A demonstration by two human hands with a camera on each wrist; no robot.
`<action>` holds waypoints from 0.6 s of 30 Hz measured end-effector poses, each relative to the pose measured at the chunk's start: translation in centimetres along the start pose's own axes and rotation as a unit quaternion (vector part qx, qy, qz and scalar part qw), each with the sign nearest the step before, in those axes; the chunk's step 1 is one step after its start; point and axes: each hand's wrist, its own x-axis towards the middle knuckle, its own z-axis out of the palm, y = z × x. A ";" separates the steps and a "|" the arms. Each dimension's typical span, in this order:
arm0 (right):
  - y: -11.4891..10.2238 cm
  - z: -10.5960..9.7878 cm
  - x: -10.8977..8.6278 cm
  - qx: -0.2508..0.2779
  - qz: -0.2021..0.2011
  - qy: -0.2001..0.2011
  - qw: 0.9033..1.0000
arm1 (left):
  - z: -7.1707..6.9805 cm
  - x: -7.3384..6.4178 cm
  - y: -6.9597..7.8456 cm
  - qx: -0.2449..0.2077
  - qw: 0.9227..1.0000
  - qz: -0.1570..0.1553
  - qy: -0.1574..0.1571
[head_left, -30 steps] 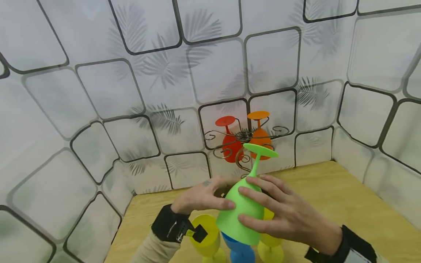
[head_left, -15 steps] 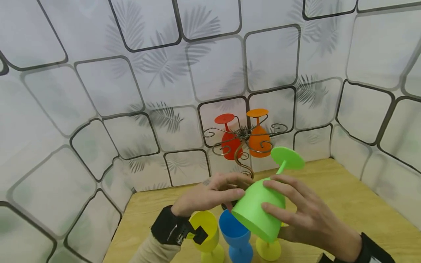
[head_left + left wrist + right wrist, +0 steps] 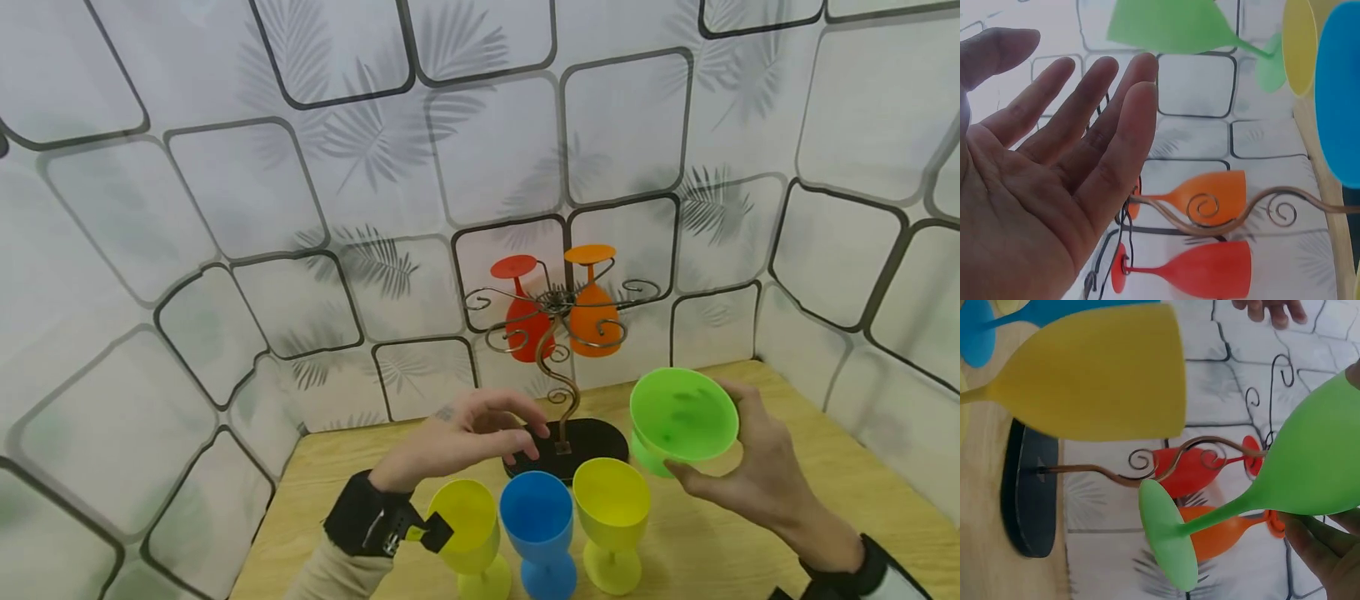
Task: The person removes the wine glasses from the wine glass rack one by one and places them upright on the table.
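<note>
My right hand grips a green goblet by its bowl, mouth up, right of the metal stand. In the right wrist view the green goblet shows its stem and foot pointing down to the table side. My left hand holds nothing, its fingers relaxed above the goblets; the left wrist view shows its palm bare. Below it stand a yellow goblet, a blue goblet and another yellow goblet, all upright in a row.
A curly wire goblet stand on a black oval base stands behind the row. From it hang a red goblet and an orange goblet, upside down. Patterned wall covering rises behind the wooden table.
My right hand has moved right with the green goblet and turned it from mouth down to mouth up. My left hand has come away from the goblet and stays over the row.
</note>
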 end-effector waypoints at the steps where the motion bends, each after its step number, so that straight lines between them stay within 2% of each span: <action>1: 0.4 0.0 -0.4 -0.011 0.020 -0.004 1.000 | -0.3 -0.1 -0.2 0.006 1.000 -0.003 0.008; 4: 1.2 -0.1 -1.4 -0.030 0.062 -0.022 0.997 | -1.1 -0.5 -0.7 0.033 0.999 -0.012 0.032; 8: 1.7 -0.2 -2.6 -0.032 0.105 -0.050 0.993 | -2.3 -1.0 -1.4 0.074 0.994 -0.045 0.075; 15: 2.6 0.1 -4.8 -0.021 0.156 -0.063 0.986 | -4.5 -1.4 -2.9 0.096 0.984 -0.082 0.123; 16: 2.7 0.2 -5.1 -0.023 0.160 -0.064 0.985 | -4.7 -1.4 -3.2 0.111 0.981 -0.090 0.130; 18: 2.7 0.2 -5.8 -0.026 0.166 -0.066 0.984 | -5.1 -1.2 -3.8 0.163 0.970 -0.107 0.147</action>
